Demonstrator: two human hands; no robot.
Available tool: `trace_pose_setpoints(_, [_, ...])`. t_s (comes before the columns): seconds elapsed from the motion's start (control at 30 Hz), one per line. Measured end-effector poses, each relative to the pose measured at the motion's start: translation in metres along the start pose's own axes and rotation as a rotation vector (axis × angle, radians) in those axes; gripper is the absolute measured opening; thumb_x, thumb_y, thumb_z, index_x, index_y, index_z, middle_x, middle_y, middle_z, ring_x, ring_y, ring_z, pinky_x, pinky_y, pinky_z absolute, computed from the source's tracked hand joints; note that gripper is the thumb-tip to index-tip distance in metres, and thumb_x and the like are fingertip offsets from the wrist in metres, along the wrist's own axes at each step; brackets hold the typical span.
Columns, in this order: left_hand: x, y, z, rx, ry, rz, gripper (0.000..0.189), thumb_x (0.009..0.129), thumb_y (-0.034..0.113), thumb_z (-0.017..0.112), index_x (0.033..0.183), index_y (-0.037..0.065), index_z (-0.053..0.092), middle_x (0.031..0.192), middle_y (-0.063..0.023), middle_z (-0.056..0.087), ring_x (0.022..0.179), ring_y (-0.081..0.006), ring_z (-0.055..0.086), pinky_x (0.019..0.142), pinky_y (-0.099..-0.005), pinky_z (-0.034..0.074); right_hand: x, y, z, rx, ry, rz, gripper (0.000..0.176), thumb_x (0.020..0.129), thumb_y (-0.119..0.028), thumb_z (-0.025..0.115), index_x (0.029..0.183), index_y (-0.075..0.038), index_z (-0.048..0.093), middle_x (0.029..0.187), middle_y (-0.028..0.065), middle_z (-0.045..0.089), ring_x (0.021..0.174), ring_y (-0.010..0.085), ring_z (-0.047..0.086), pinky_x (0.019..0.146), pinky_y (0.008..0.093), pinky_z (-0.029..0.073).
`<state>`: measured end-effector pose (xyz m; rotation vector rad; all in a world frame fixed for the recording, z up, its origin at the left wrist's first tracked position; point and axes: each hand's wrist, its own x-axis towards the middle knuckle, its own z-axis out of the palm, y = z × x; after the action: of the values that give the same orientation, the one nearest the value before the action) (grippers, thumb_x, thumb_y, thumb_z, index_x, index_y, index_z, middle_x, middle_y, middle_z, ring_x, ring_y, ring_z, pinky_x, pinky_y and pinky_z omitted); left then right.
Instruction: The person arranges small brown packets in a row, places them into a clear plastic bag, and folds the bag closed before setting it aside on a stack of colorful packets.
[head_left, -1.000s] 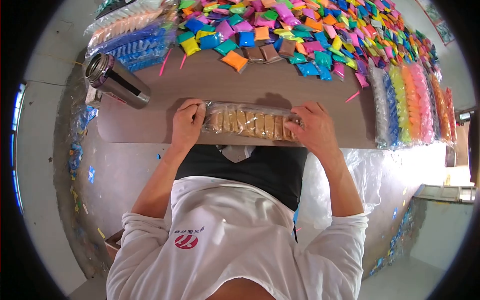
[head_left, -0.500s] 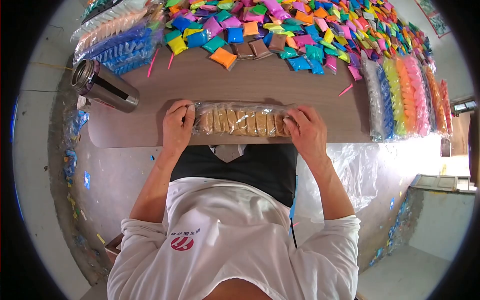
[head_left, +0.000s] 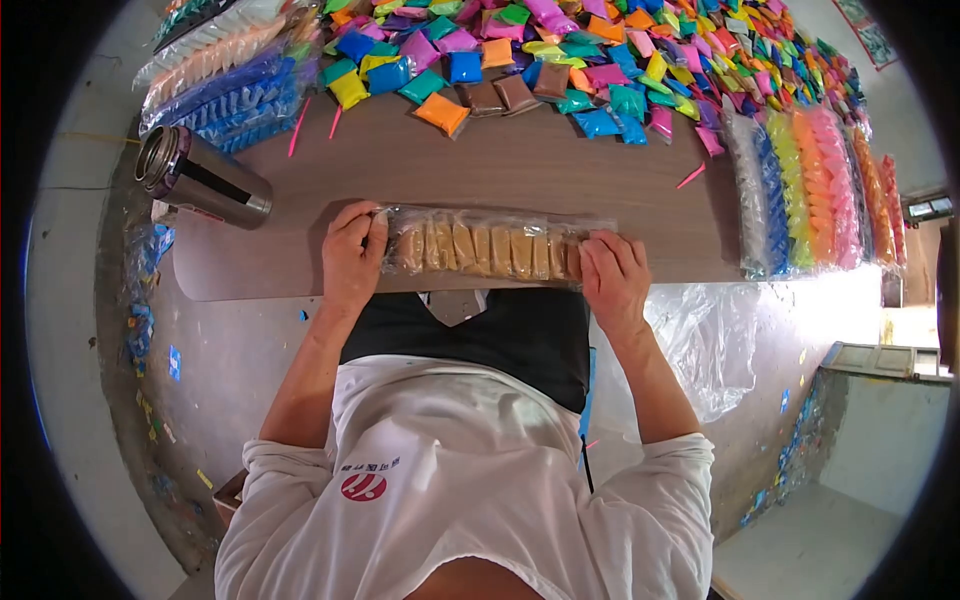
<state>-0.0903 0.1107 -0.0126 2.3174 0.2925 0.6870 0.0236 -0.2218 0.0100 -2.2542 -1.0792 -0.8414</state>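
A long clear plastic bag (head_left: 480, 250) with a row of several tan packets inside lies along the front edge of the brown table (head_left: 480, 180). My left hand (head_left: 352, 255) is closed on the bag's left end, thumb and fingers pinched together. At the opposite end, my right hand (head_left: 614, 272) grips the plastic with its fingers curled. The bag is stretched roughly level between both hands, and the packets stand side by side in it.
A steel thermos (head_left: 205, 178) lies tilted at the table's left. Colourful small packets (head_left: 600, 70) are heaped along the back. Filled bags stand in rows at the right (head_left: 800, 195) and the left (head_left: 235, 95). Pink sticks (head_left: 690, 176) lie on the tabletop.
My right hand has shifted slightly down at the bag's right end, its fingers now more curled. My left hand keeps its hold. The packets show a little more clearly through the plastic.
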Motion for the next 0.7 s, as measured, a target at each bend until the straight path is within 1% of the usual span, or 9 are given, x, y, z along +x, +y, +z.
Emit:
trace_pose_setpoints(0.1, [0.0,-0.001,0.002,0.026,0.028,0.076,0.021,0.098,0.012,0.061,0.086,-0.006,0.064,0.102,-0.0123,0.068,0.086,-0.0275,0.063,0.076,-0.0339,0.049,-0.002,0.004,0.002,0.025,-0.033,-0.002,0.021,0.077,0.0,0.074,0.097,-0.005,0.067,0.101,0.0095,0.066,0.087,0.0296,0.063,0.074,0.0385,0.054])
trace_pose_setpoints(0.17, [0.0,0.002,0.002,-0.003,0.006,0.015,0.019,0.095,0.012,0.063,0.085,-0.004,0.065,0.106,-0.0129,0.068,0.091,-0.0315,0.063,0.081,-0.0377,0.05,0.001,0.011,0.002,0.062,-0.084,0.006,0.023,0.077,-0.002,0.075,0.099,-0.005,0.067,0.102,0.0101,0.067,0.087,0.0298,0.063,0.074,0.039,0.054])
trace_pose_setpoints(0.2, [0.0,0.002,0.002,-0.018,-0.005,-0.015,0.018,0.094,0.012,0.064,0.084,-0.003,0.065,0.108,-0.0132,0.068,0.093,-0.0335,0.063,0.083,-0.0396,0.05,0.001,0.011,-0.001,0.084,-0.117,0.01,0.024,0.078,-0.006,0.075,0.1,-0.004,0.067,0.102,0.0105,0.067,0.089,0.03,0.063,0.077,0.0399,0.054])
trace_pose_setpoints(0.27, [-0.001,0.001,0.003,-0.012,-0.003,-0.004,0.018,0.094,0.012,0.064,0.084,-0.003,0.065,0.108,-0.0126,0.068,0.093,-0.0333,0.063,0.083,-0.0395,0.05,0.003,0.009,-0.01,0.125,-0.182,0.015,0.027,0.08,-0.014,0.076,0.104,-0.004,0.066,0.103,0.0111,0.067,0.092,0.0302,0.063,0.081,0.0417,0.052])
trace_pose_setpoints(0.37, [-0.002,0.001,0.002,0.005,0.001,0.007,0.018,0.094,0.012,0.064,0.085,-0.003,0.066,0.108,-0.0117,0.068,0.094,-0.0328,0.063,0.083,-0.0392,0.05,0.007,-0.001,-0.018,0.02,-0.255,0.002,0.041,0.08,-0.031,0.077,0.109,-0.004,0.066,0.105,0.0103,0.067,0.103,0.031,0.059,0.09,0.0475,0.046])
trace_pose_setpoints(0.47, [-0.001,0.001,0.002,0.007,0.001,0.003,0.018,0.094,0.013,0.065,0.085,-0.003,0.066,0.108,-0.011,0.068,0.095,-0.0324,0.062,0.084,-0.0391,0.05,0.018,-0.023,-0.023,-0.04,-0.341,0.08,0.058,0.076,-0.044,0.078,0.116,-0.004,0.064,0.117,0.0119,0.063,0.113,0.0323,0.053,0.097,0.0513,0.04])
trace_pose_setpoints(0.57, [-0.002,0.003,0.002,-0.004,-0.008,-0.018,0.018,0.094,0.013,0.064,0.086,-0.002,0.066,0.107,-0.0106,0.068,0.095,-0.0324,0.062,0.084,-0.0395,0.049,0.032,-0.042,-0.018,-0.015,-0.311,0.009,0.071,0.071,-0.05,0.081,0.122,-0.005,0.062,0.126,0.0137,0.056,0.117,0.0337,0.05,0.098,0.0526,0.04])
trace_pose_setpoints(0.67, [-0.001,0.004,0.001,0.003,-0.009,-0.008,0.018,0.095,0.014,0.064,0.086,-0.002,0.066,0.107,-0.0104,0.068,0.095,-0.0327,0.062,0.085,-0.04,0.049,0.042,-0.056,-0.003,0.044,-0.25,-0.02,0.074,0.069,-0.05,0.082,0.123,-0.005,0.061,0.128,0.0154,0.052,0.118,0.0345,0.05,0.099,0.0514,0.04])
trace_pose_setpoints(0.7, [-0.001,0.004,0.001,0.009,-0.006,0.0,0.018,0.095,0.014,0.064,0.086,-0.002,0.066,0.106,-0.0104,0.068,0.095,-0.0329,0.062,0.084,-0.0402,0.049,0.045,-0.061,0.001,0.059,-0.26,-0.033,0.073,0.068,-0.049,0.082,0.123,-0.005,0.061,0.126,0.0147,0.053,0.118,0.034,0.05,0.099,0.051,0.04])
